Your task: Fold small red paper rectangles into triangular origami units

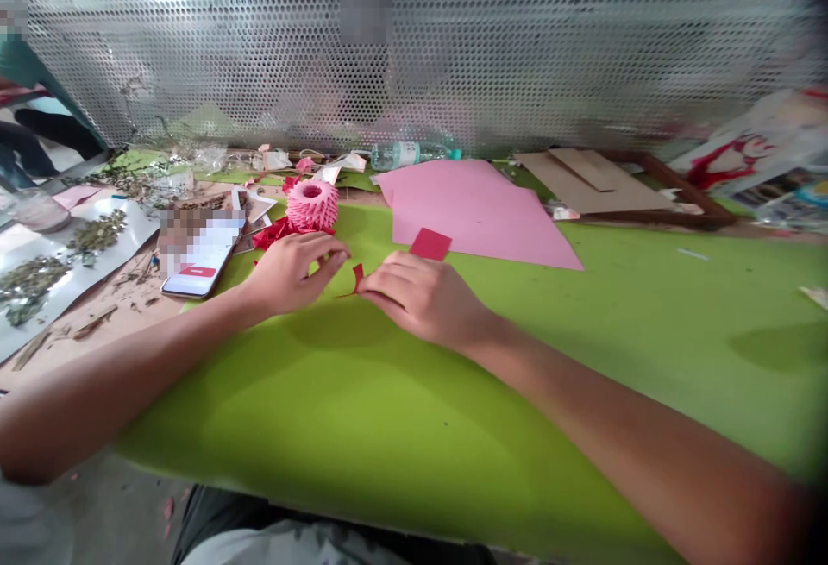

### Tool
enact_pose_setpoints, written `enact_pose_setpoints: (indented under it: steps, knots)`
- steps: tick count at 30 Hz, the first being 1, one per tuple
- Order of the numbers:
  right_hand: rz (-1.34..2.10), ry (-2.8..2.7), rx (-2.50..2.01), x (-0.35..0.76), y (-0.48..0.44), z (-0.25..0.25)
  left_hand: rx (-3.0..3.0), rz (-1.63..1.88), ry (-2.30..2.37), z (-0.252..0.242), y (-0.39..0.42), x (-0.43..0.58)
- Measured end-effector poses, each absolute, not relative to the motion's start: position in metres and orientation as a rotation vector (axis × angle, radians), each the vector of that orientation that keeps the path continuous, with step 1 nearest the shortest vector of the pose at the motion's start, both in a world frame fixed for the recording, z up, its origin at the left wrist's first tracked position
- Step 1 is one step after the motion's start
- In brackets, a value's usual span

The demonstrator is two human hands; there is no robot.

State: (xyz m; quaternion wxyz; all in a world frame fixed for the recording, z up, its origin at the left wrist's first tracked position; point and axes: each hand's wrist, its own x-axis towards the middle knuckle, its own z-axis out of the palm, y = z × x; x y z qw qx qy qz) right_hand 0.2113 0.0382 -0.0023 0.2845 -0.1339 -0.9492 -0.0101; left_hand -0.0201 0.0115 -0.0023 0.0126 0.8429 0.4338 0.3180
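Right hand (420, 299): grip pressed together, pinching a narrow curved red paper strip (357, 279) at the fingertips. Left hand (290, 272) just beside the strip, grip loosely curled, nothing visible in it. On the lime-green surface (582, 375), a pink folded-paper cylinder (312, 205) and red paper scraps (278, 233) lie beyond the left hand; a red paper rectangle (430, 243) overlaps a pink paper sheet (475, 211) beyond the right hand.

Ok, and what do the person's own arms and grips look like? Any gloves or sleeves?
The left grip and right grip are bare, with no gloves, rings or watch showing. The left forearm and right forearm are uncovered. A pale grey sleeve shows at the lower left, with dark trousers at the bottom.
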Motion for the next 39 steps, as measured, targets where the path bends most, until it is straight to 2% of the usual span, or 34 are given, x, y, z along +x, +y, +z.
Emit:
enact_pose_setpoints:
  steps: [5,17,25,39]
  knots:
    - [-0.013,-2.605,-0.315,0.211,0.035,-0.001,2.584,0.876,1.114,-0.01,0.018,-0.023]
    - [0.039,-2.669,-0.241,0.212,0.036,-0.003,2.378,0.761,1.145,-0.011,0.016,-0.02]
    - [0.105,-2.574,-0.542,0.212,0.04,-0.006,2.364,0.881,1.268,-0.014,0.017,-0.021]
    - [0.038,-2.519,-0.706,0.208,0.03,-0.006,2.483,0.909,1.295,-0.013,0.013,-0.016]
